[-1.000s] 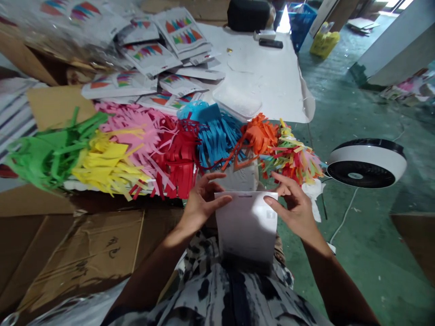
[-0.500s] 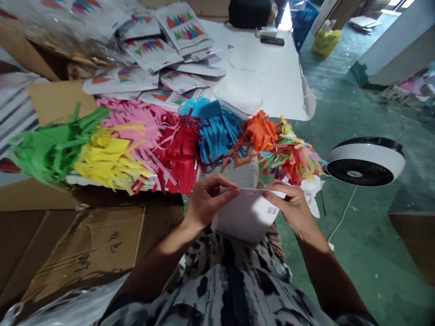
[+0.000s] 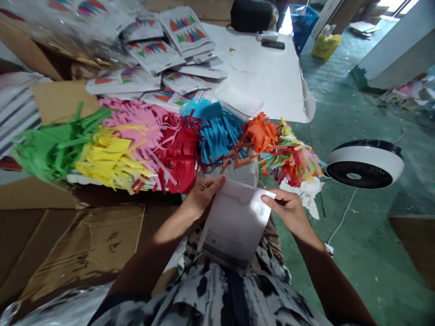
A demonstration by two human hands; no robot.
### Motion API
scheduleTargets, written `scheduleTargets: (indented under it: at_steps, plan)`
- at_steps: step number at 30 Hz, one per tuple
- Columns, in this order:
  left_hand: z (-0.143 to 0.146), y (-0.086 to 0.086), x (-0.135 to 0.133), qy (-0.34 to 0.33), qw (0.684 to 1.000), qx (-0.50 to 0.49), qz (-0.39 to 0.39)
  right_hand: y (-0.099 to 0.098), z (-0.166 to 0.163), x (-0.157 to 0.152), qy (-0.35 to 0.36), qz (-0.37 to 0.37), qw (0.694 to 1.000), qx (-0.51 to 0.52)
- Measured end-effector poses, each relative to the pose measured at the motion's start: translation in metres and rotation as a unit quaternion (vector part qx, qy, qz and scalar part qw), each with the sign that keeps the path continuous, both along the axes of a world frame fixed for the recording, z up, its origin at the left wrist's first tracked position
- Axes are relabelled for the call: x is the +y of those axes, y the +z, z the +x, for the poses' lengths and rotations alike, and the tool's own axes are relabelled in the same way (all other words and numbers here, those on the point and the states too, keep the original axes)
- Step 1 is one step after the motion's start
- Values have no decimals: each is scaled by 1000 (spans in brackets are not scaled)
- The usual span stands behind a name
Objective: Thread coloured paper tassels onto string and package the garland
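Between my hands a white printed paper envelope (image 3: 234,222) hangs over my lap, its face tilted up toward me. My left hand (image 3: 203,194) pinches its upper left corner between thumb and fingers. The upper right corner is gripped by my right hand (image 3: 283,206), thumb on the near face. Just beyond lie fringed paper tassels in a row: red (image 3: 181,156), blue (image 3: 219,133), orange (image 3: 261,132) and multicoloured (image 3: 295,156). Further left are pink (image 3: 139,120), yellow (image 3: 108,156) and green (image 3: 57,147) ones.
Printed white packets (image 3: 154,54) are heaped at the back left of the white table (image 3: 272,72). A cardboard box (image 3: 102,235) stands at my left. On the right there is a round fan (image 3: 365,163) with its cord on the green floor. A blue basket (image 3: 303,25) stands behind.
The envelope has tilted, showing more of its face and dropping lower toward my lap. My left hand has shifted slightly left, and my hands are a little further apart.
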State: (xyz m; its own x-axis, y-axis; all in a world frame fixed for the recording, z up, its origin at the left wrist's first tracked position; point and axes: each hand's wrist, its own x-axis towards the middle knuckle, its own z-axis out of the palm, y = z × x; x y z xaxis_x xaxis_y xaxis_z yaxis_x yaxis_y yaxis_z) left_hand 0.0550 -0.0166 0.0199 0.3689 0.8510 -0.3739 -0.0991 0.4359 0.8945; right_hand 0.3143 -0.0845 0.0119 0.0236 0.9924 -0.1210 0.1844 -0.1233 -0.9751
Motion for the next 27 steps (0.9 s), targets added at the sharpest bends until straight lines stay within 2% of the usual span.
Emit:
scheduleTargets:
  at_steps: [4, 7, 10, 13, 15, 17, 20, 22, 24, 27]
  plan:
    - [-4, -6, 8, 1, 996, 35, 81, -2, 1, 10, 31, -2, 1000, -3]
    - [5, -6, 16, 37, 990, 42, 129, 11, 1, 31, 73, 14, 997, -18]
    - [19, -1, 23, -2, 991, 37, 132, 27, 0, 56, 144, 18, 986, -78]
    - [28, 2, 24, -29, 990, 46, 131, 30, 1, 76, 218, -25, 972, -78]
    - [30, -1, 23, 2, 991, 37, 126, 23, 2, 83, 226, -43, 972, -47]
    - [32, -8, 23, 48, 992, 13, 116, 13, 2, 87, 201, -39, 978, -33]
    - [35, -19, 25, 131, 984, 10, 120, 5, -2, 94, 169, 10, 984, -56]
    - [37, -24, 29, 173, 974, 38, 144, 5, -5, 100, 186, 29, 981, -55]
    - [38, -27, 32, 188, 968, 54, 156, 8, -7, 105, 217, 18, 976, -31]
    - [37, -28, 37, 178, 972, 62, 142, 7, -6, 108, 241, -1, 970, -22]
